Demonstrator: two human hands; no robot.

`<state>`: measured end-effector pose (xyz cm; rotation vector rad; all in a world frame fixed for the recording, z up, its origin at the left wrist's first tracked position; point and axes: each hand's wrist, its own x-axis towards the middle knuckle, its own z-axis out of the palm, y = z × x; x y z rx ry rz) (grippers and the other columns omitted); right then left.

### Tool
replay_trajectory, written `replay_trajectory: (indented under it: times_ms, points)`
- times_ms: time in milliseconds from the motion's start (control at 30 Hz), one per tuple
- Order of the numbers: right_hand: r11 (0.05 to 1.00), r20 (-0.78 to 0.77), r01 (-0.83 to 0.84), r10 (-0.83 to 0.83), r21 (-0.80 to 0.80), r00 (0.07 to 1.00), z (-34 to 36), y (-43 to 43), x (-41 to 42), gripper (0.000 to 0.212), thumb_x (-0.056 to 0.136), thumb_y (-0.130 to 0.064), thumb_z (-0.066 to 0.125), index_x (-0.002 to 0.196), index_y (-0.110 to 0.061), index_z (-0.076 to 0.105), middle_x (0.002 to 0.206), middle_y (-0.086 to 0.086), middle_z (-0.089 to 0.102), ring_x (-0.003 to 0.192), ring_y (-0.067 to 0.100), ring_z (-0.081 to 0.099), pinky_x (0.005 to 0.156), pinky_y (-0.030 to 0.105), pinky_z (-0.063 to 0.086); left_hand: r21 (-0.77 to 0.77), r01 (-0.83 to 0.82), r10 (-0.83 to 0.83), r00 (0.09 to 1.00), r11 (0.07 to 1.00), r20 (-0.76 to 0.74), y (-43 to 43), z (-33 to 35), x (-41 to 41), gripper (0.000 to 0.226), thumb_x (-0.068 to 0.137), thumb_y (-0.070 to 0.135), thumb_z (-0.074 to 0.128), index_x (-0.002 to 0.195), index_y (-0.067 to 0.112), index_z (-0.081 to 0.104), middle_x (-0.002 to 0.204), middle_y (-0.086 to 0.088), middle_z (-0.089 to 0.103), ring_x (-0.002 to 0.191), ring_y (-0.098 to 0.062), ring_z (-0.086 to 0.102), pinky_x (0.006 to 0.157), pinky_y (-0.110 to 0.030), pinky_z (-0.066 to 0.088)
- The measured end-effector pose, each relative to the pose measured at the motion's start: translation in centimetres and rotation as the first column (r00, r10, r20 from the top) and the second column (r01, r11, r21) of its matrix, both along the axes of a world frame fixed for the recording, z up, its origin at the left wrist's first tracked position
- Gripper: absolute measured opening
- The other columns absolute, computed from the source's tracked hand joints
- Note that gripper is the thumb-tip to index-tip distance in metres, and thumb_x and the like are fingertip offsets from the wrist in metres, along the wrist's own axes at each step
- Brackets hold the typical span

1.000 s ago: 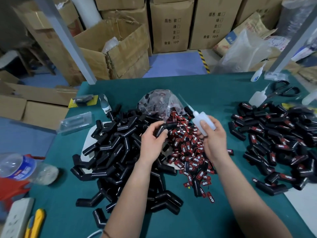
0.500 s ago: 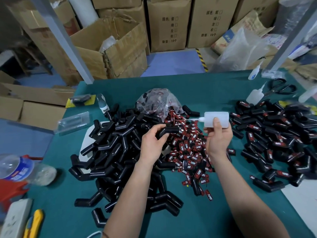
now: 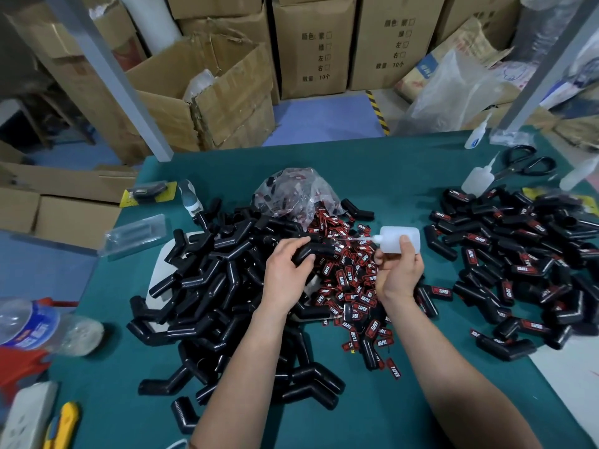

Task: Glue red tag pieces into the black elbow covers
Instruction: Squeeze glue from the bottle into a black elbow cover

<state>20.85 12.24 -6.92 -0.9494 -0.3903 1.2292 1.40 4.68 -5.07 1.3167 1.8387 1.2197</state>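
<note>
My left hand [image 3: 287, 273] grips one black elbow cover [image 3: 316, 251] above the heap of untagged black covers [image 3: 223, 286]. My right hand [image 3: 400, 273] holds a white glue bottle [image 3: 400, 239] on its side, its thin nozzle pointing left at the held cover's end. Between my hands lies a pile of red tag pieces [image 3: 351, 283] spilling from a clear plastic bag [image 3: 295, 192]. To the right sits a heap of covers with red tags on them [image 3: 525, 264].
The green table [image 3: 372, 176] also carries spare glue bottles [image 3: 478, 179], black scissors [image 3: 525, 163], a water bottle [image 3: 39, 325] at the left edge, and a yellow utility knife [image 3: 61, 426]. Cardboard boxes [image 3: 210, 92] stand behind the table.
My right hand tipped the glue bottle from upright to horizontal and brought its nozzle leftward to the cover in my left hand. The left hand stayed in place.
</note>
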Motion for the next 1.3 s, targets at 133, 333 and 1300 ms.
replay_trajectory:
  times_ms: [133,333,1300]
  points:
    - [0.999,0.021,-0.036,0.036,-0.001,0.999,-0.2,0.1,0.0,0.022,0.088,-0.027,0.062,0.100,-0.009,0.058,0.078,0.008,0.067,0.051,0.018,0.055,0.045,0.024,0.043,-0.021,0.046,-0.048,0.997,0.999,-0.068,-0.3,0.2,0.5,0.035,0.095,0.018,0.074,0.130,0.023,0.070,0.119,0.019,0.065,0.067,-0.004,0.060,0.082,-0.023,0.055]
    - [0.995,0.165,-0.014,-0.002,0.094,0.986,-1.1,-0.4,0.2,0.027,0.083,-0.038,0.067,0.097,-0.015,0.061,0.080,0.005,0.069,0.055,0.022,0.058,0.048,0.028,0.046,-0.025,0.066,-0.069,0.978,0.998,-0.198,-0.5,0.4,1.0,0.036,0.095,0.014,0.074,0.132,0.014,0.070,0.126,0.009,0.068,0.113,0.001,0.061,0.102,-0.004,0.040]
    - [0.983,0.620,0.064,-0.158,0.171,0.769,0.1,-1.2,0.1,0.039,0.080,-0.047,0.056,0.085,-0.009,0.056,0.073,-0.010,0.055,0.063,-0.009,0.055,0.057,0.009,0.041,-0.043,0.022,-0.033,0.965,0.999,-0.261,0.0,-1.0,0.8,0.035,0.096,0.010,0.072,0.130,0.014,0.067,0.118,0.012,0.062,0.096,0.026,0.051,0.087,0.005,0.033]
